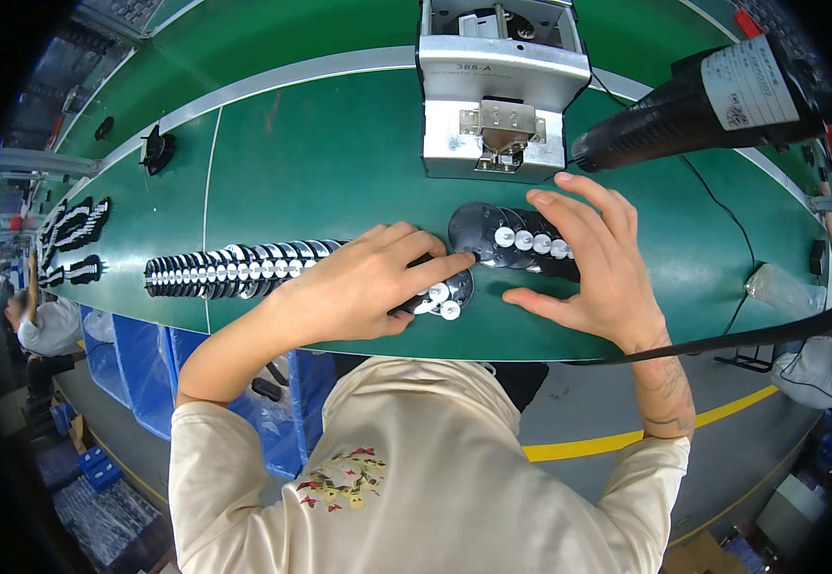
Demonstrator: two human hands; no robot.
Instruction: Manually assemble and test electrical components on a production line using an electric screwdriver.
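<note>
Right fingers (pixel 559 215) arching unclenched at 3 o'clock; left fingers (pixel 440 270), grip unclear. Black discs (pixel 514 239) seeming light, stiff; hold edgewise.

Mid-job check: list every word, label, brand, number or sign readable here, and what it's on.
Silver machine: dark print across its front; I don't copy out printed text.
Black tool: white label with a square code; its print is too small and blurred to read.
Black discs: no lettering I can make out.
</note>
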